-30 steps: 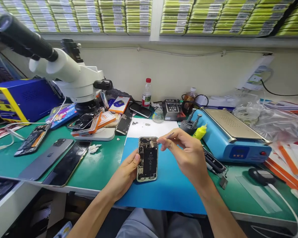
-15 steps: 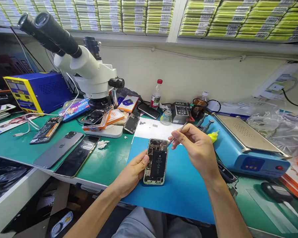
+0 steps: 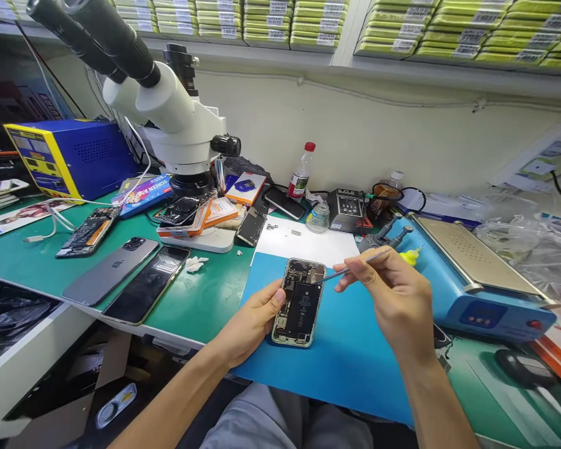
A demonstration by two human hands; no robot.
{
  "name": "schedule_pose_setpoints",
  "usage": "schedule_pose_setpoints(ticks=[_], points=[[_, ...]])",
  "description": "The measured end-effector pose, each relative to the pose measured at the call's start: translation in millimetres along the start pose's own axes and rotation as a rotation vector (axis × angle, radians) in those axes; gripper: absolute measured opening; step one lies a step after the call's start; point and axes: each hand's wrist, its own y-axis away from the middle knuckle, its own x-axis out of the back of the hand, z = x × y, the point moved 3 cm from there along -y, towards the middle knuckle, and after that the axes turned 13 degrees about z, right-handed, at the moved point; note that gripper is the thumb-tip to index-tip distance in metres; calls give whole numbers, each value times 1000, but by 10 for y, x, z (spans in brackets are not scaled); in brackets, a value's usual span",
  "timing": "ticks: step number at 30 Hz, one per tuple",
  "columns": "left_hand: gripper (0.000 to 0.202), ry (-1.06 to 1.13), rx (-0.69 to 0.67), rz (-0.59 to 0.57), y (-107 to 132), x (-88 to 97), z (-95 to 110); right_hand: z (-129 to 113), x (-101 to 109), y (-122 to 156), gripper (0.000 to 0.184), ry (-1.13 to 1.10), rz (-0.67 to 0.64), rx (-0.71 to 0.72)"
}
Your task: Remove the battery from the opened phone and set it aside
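An opened smartphone (image 3: 305,308) shows its circuit board and black battery, with the screen off. My left hand (image 3: 252,321) is closed round its left side, thumb on the edge, holding it tilted above the blue mat (image 3: 355,355). In my right hand (image 3: 390,290), pinched between thumb and fingers, is a slim grey metal tool (image 3: 343,272), tweezers or a pry tool; I cannot tell which. Its tip is at the phone's upper right, near the battery's top edge. Whether it touches there is too small to tell.
A microscope (image 3: 182,137) stands at the back left. Two phones, a grey one (image 3: 112,271) and a black one (image 3: 147,284), lie to the left. A blue heating plate machine (image 3: 486,299) is at right. A glass jar (image 3: 318,219) and a bottle (image 3: 301,173) stand behind the white sheet (image 3: 280,243).
The tool has swung to a flatter angle, its tip lower beside the battery's top corner. My right hand has shifted right and slightly down. The camera view has moved a little.
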Motion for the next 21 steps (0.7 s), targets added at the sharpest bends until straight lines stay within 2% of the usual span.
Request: schedule_pose_setpoints(ticks=[7,14,18,21], points=[[46,-44,19,-11,7,12,9,52,-48,-197,28,-64,-121,-162],[44,-39,24,-23,-3,23,4,119,-106,-358,33,-87,-183,-207],[43,-21,23,-20,3,2,6,86,-98,-278,32,-63,-129,-183],[44,-3,24,-15,3,-19,9,21,-15,-76,17,20,-11,-16]])
